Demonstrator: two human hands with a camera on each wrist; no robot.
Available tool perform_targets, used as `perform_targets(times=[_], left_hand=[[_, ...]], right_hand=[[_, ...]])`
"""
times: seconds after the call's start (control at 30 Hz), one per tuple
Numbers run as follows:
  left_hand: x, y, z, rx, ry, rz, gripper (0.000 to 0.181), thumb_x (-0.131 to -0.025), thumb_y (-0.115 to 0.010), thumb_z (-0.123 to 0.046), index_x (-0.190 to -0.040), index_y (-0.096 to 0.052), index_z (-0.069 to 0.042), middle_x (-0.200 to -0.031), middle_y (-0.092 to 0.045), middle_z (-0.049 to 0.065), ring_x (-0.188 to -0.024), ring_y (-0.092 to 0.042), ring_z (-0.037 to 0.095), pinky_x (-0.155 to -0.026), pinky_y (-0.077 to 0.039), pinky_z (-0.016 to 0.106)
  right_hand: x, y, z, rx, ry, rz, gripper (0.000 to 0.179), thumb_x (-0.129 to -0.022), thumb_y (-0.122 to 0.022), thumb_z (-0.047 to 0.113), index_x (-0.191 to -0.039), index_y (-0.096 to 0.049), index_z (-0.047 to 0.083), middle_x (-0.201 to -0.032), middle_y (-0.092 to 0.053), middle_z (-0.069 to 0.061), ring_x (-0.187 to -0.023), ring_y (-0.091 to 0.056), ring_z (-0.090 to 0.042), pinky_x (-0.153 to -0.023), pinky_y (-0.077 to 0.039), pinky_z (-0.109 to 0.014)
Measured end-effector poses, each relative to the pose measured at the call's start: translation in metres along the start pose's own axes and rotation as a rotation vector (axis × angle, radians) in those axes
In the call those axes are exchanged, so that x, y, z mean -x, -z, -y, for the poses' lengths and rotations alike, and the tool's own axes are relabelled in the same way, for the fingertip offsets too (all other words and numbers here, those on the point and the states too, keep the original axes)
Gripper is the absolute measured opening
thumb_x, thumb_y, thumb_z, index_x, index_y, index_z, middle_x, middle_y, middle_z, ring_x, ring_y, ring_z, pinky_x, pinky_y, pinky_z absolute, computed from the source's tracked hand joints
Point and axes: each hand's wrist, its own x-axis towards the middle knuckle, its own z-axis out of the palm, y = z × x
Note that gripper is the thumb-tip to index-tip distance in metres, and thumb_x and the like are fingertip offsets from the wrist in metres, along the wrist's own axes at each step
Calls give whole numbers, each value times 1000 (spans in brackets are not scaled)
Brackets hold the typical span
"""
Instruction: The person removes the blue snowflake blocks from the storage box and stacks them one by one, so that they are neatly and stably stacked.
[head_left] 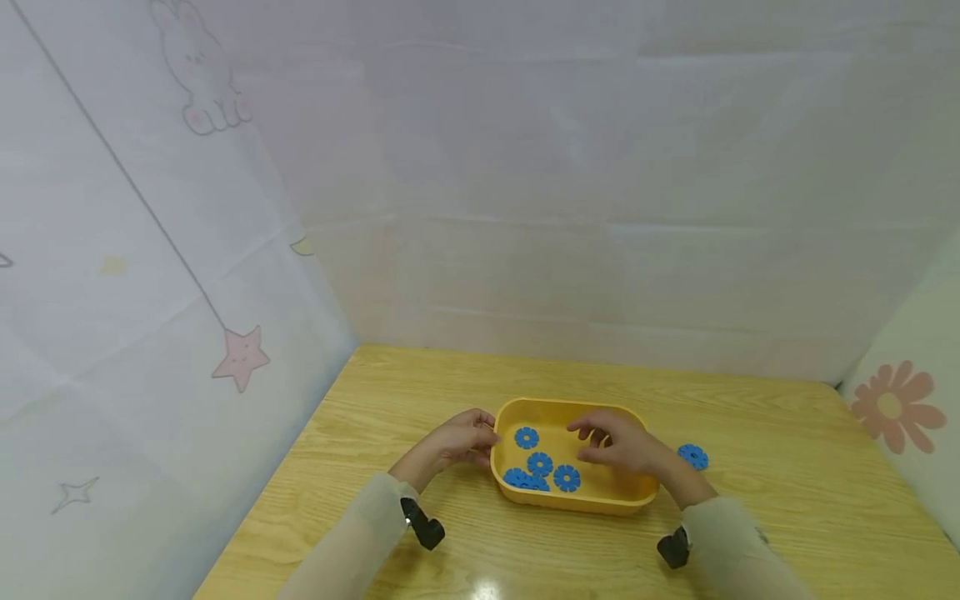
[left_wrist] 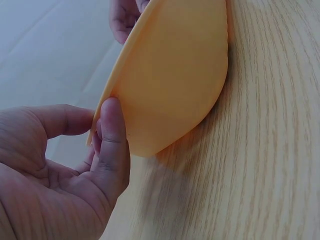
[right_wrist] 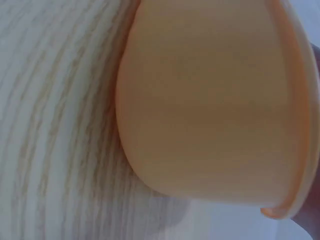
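A yellow plastic tray (head_left: 577,502) with raised walls sits on the wooden table. My left hand (head_left: 463,439) pinches its left end; in the left wrist view the thumb and fingers (left_wrist: 113,131) straddle the rim. Several blue flower-shaped discs lie inside, among them one disc (head_left: 527,437) near the left wall and another disc (head_left: 567,477) toward the front. My right hand (head_left: 621,444) hovers over the tray's right half, fingers loosely bent and apart, with nothing visible between them. In the right wrist view the tray's outer wall (right_wrist: 210,100) hides most of that hand.
One more blue flower-shaped disc (head_left: 693,457) lies on the table (head_left: 787,483), right of the tray and close by the right forearm. A pale printed cloth (head_left: 562,208) hangs behind the table, with similar cloth at both sides.
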Motion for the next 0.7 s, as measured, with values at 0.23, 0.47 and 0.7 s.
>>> perform_targets(times=[0.23, 0.47, 0.7], left_hand=[[-1, 1, 1, 2, 3, 3, 38, -95, -65, -6, -127, -48, 2, -96, -58, 10, -77, -59, 19, -66, -60, 31], [0, 1, 0, -1, 3, 7, 40, -94, -65, -7, -129, -47, 3, -96, -58, 10, -79, -59, 20, -68, -60, 32], [0, 2, 1, -3, -3, 12, 41, -94, -66, -6, -129, -47, 3, -97, -58, 11, -79, -59, 19, -65, -59, 30]], right_hand=[[-6, -12, -5, 36, -62, 83, 46, -93, -75, 24, -133, -62, 4, -115, -60, -14, -92, -57, -17, -81, -51, -27], [-9, -21, -3, 40, -112, 153, 47, -89, -80, 18, -132, -63, 7, -113, -56, -12, -91, -52, -23, -78, -47, -26], [-11, -26, -5, 83, -141, 177, 45, -86, -82, 18, -128, -68, 13, -109, -56, -7, -88, -44, -21, -74, -39, -28]])
